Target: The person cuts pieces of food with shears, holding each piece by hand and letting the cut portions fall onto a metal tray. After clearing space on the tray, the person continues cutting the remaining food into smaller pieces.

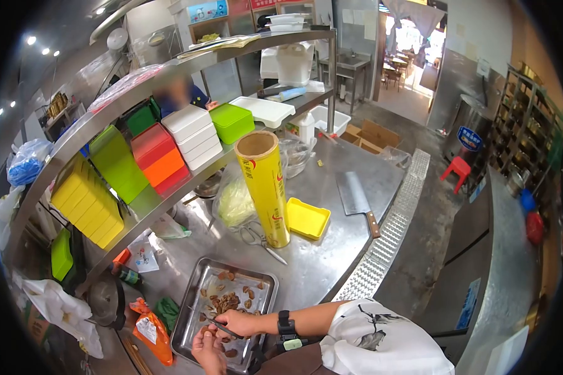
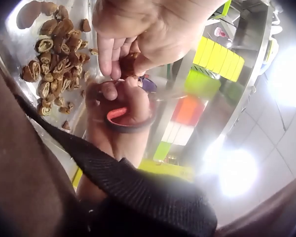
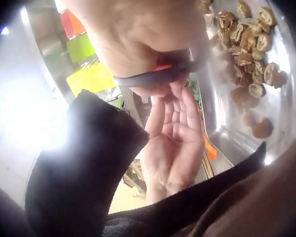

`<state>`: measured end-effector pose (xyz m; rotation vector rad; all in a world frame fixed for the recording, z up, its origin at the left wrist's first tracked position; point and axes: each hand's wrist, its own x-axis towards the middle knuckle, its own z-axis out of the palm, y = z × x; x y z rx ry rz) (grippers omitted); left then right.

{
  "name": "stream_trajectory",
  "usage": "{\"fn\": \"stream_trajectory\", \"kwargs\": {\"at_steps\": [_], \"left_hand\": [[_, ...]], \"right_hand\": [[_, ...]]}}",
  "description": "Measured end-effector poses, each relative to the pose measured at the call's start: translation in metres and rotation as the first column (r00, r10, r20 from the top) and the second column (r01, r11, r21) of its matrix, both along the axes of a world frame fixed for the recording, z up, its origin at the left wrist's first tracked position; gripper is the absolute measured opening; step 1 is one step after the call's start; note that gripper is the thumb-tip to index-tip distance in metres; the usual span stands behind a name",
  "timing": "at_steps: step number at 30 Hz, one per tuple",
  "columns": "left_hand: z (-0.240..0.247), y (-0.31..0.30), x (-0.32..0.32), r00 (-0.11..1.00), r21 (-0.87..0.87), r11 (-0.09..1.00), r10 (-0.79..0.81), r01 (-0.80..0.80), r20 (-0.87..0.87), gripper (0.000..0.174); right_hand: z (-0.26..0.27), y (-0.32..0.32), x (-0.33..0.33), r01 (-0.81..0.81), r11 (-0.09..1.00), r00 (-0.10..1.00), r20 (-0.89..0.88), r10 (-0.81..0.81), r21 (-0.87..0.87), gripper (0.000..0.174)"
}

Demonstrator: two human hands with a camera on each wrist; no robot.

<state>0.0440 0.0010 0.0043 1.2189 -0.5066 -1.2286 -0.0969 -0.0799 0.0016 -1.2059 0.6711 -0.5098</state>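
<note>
My right hand (image 1: 239,322) grips scissors with black and red handles (image 3: 153,76) over a shallow metal tray (image 1: 270,282). Close against it, my left hand (image 1: 210,354) pinches a brown piece of food (image 2: 129,64) between thumb and fingers. In the left wrist view the right hand (image 2: 119,106) has its fingers through the scissor loops. The right wrist view shows the left palm (image 3: 171,148) turned up beneath the scissors, whose blades are mostly hidden. Brown cut pieces (image 2: 59,61) with pale layered rings, like cooked intestine, lie heaped and scattered in the tray.
Beyond the tray stand a tall yellow film roll (image 1: 266,194), another pair of scissors (image 1: 256,239) and a yellow tray (image 1: 308,219). A cleaver (image 1: 355,197) lies at the right. An orange bag (image 1: 154,334) sits left. Stacked colored boxes (image 1: 159,159) fill the overhead shelf.
</note>
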Motion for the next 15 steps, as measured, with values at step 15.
{"fn": "stream_trajectory", "kwargs": {"at_steps": [15], "left_hand": [[-0.012, 0.008, -0.001, 0.981, -0.057, 0.997, -0.032, 0.044, 0.191, 0.021]], "right_hand": [[0.001, -0.011, -0.003, -0.28, 0.959, 0.96, 0.021, 0.279, 0.038, 0.019]]}}
